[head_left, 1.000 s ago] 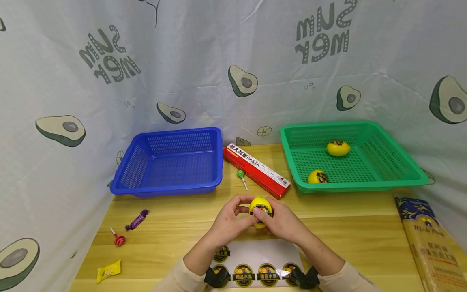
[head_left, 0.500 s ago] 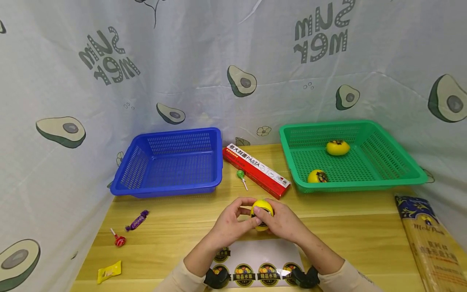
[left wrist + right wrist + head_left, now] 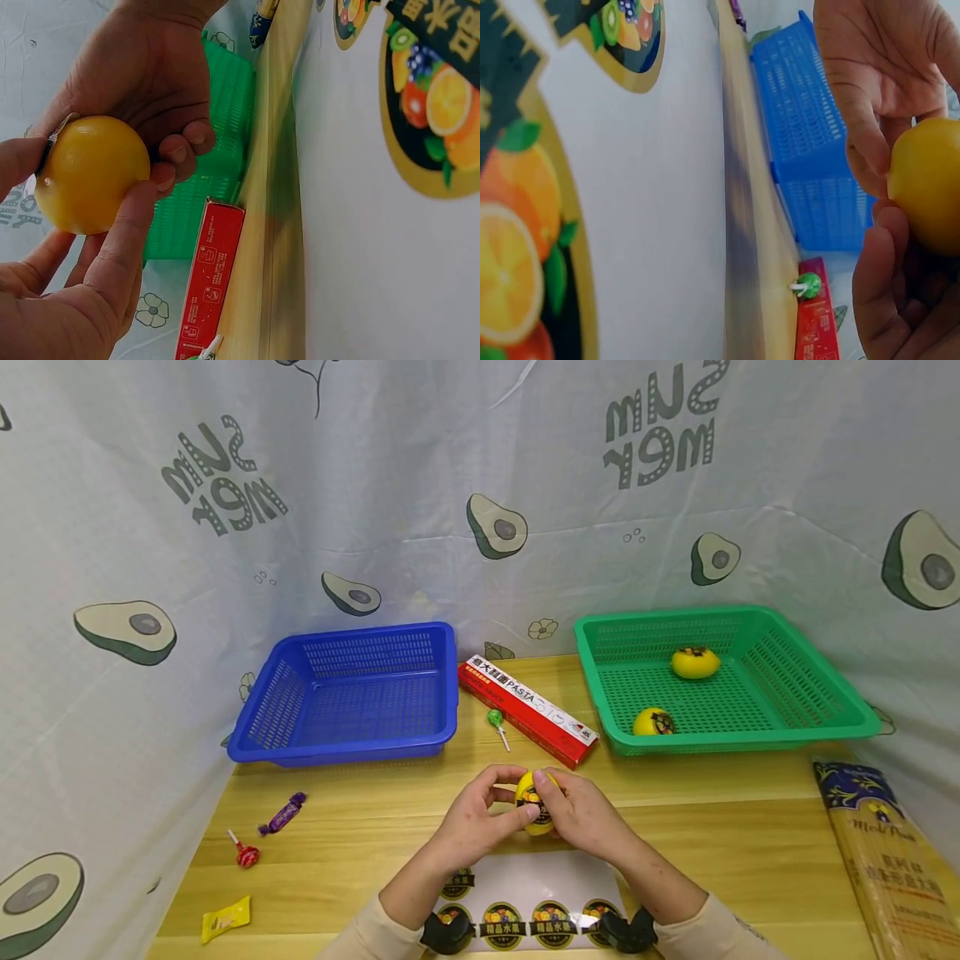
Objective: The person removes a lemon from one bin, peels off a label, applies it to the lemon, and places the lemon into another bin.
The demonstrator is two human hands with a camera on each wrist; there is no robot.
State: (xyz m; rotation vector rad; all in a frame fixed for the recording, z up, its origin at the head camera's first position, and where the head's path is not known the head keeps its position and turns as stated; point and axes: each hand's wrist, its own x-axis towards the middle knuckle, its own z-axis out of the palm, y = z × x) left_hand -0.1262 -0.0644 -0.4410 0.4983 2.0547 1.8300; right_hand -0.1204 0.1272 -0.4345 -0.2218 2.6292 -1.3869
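Note:
Both hands hold a yellow lemon (image 3: 527, 782) above the middle of the table. My left hand (image 3: 474, 821) grips its left side, with the thumb on the lower part of a round black-and-gold sticker (image 3: 533, 797). My right hand (image 3: 590, 815) holds the lemon's right side, and its thumb presses on the sticker's upper part. A sticker edge stands slightly off the lemon (image 3: 94, 176) in the left wrist view. The lemon (image 3: 930, 184) shows plain yellow skin in the right wrist view. Below the hands lies a white sheet (image 3: 540, 878) with several such stickers.
A green basket (image 3: 742, 746) at the back right holds two stickered lemons (image 3: 695, 664). A blue basket (image 3: 341, 752) stands back left. Between them lie a red pasta box (image 3: 528, 710) and a green lollipop (image 3: 495, 718). Sweets (image 3: 283, 814) lie left, a spaghetti pack (image 3: 885, 860) right.
The right thumb has shifted from the sticker's middle to its upper part, uncovering more of the sticker. The lemon has moved slightly right and down with the hands.

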